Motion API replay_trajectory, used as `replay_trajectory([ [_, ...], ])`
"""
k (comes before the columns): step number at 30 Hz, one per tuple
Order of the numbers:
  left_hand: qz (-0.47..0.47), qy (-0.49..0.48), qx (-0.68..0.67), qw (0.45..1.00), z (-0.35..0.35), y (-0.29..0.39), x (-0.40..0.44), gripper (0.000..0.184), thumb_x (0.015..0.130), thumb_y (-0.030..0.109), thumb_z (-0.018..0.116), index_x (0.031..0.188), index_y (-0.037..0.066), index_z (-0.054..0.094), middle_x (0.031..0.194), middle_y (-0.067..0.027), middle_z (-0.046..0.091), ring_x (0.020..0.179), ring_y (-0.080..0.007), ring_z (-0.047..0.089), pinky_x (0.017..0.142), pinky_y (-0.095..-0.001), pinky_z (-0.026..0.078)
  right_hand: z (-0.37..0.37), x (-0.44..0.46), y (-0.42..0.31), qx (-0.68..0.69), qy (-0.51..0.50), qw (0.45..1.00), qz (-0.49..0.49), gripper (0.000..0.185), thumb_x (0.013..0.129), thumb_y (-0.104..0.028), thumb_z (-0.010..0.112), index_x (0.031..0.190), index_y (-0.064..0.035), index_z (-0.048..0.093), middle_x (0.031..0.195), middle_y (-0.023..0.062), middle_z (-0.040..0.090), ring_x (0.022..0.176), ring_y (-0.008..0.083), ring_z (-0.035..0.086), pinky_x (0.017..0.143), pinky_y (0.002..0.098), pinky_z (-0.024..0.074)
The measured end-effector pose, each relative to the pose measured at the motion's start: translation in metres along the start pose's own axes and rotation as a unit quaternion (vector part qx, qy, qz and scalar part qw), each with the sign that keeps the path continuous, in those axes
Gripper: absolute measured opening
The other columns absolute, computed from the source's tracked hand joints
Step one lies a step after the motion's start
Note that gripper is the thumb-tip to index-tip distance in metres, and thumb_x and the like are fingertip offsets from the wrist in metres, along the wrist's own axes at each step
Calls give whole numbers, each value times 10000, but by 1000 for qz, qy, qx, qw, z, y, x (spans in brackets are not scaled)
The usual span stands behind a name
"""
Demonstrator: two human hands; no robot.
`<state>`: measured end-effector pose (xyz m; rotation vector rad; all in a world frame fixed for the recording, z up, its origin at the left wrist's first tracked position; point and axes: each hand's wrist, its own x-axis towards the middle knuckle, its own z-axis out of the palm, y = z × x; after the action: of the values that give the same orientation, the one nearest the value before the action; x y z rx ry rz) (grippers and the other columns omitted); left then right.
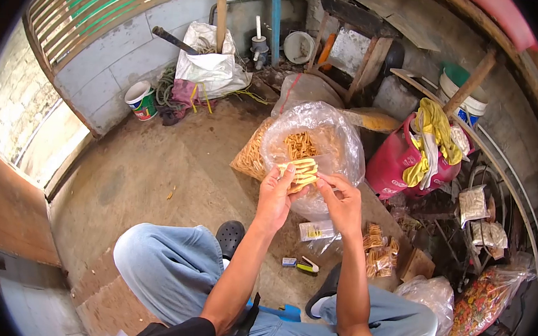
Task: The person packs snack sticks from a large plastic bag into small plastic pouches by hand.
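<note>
My left hand [274, 199] is closed around a bunch of pale yellow stick snacks [304, 170], with the thumb across the near side. Whether a thin clear wrapper encloses the bunch is hard to see. At its right end, the thumb and fingers of my right hand [343, 207] are pinched together; exactly what they grip is too small to make out. Just beyond both hands stands a large clear plastic bag [348, 141], its mouth spread wide, with many golden stick snacks [301, 144] inside.
Filled snack packets [380, 256] lie right of my knees. A stapler [307, 266] and a small box [289, 262] rest on the floor between my feet. Beyond the bag are a pink bin [386, 161] with yellow cloths, a white sack [204, 62] and a paint bucket [141, 100].
</note>
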<state>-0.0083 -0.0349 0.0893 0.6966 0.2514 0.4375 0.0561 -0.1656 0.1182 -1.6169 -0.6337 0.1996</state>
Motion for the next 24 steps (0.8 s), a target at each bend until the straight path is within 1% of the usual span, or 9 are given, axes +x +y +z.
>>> replay_trajectory([
  [2,-14,-43,5,999,0,1,-2,240,913,148,588,1124,39,550,1077,-78,638,964,-157,641,795,-255,563,0,-1,1,-9,17,1000,7,172,857,-101,660,1000,-10,686,924,35,621,743,77,539,645,208,429],
  [6,-28,-48,19,998,-7,-3,3,287,872,68,628,1141,30,536,1074,-80,638,952,-160,642,795,-267,569,-2,3,10,-34,23,999,-28,182,860,-128,666,1003,-17,690,904,23,633,744,58,546,626,202,429],
  [8,-26,-20,-7,999,-14,-1,5,309,860,39,632,1155,30,540,1090,-76,631,959,-158,639,791,-259,570,-8,8,15,88,54,995,13,192,879,-152,648,1029,-38,686,884,1,639,718,48,543,602,200,431],
  [14,17,-13,-7,1000,-33,5,13,289,882,72,608,1155,2,544,1065,-106,637,947,-160,646,742,-211,578,-40,45,97,58,131,983,116,249,887,-238,606,989,-21,674,832,-5,650,713,45,547,608,205,441],
  [17,22,-22,-12,999,-34,6,12,282,886,83,607,1149,2,543,1057,-109,636,921,-152,650,727,-204,580,-39,57,176,-49,81,986,140,245,880,-195,601,1036,-14,654,871,33,668,732,82,574,613,229,466],
  [19,24,-14,-28,999,-37,3,12,286,893,99,605,1151,0,535,1060,-109,634,905,-150,652,713,-198,582,-30,60,208,-199,40,973,107,256,841,-165,598,1032,-3,653,888,99,692,786,154,634,688,282,495],
  [20,24,-14,-27,999,-37,2,12,286,893,99,605,1151,0,535,1060,-109,634,905,-150,652,713,-198,582,-24,62,223,-198,40,974,107,256,841,-165,598,1032,-3,653,888,99,692,786,154,634,688,282,495],
  [22,8,10,4,1000,-36,2,11,301,895,106,605,1167,7,524,1065,-99,632,889,-144,653,699,-186,581,-11,60,241,-245,-37,962,110,242,826,-158,558,1015,-51,663,932,197,663,881,326,644,777,394,492],
  [24,0,13,1,1000,-41,-1,14,314,886,97,615,1173,20,515,1067,-98,630,903,-167,654,711,-213,584,-2,62,250,-277,-43,954,105,232,822,-149,550,999,-52,665,936,202,660,891,339,638,783,410,493],
])
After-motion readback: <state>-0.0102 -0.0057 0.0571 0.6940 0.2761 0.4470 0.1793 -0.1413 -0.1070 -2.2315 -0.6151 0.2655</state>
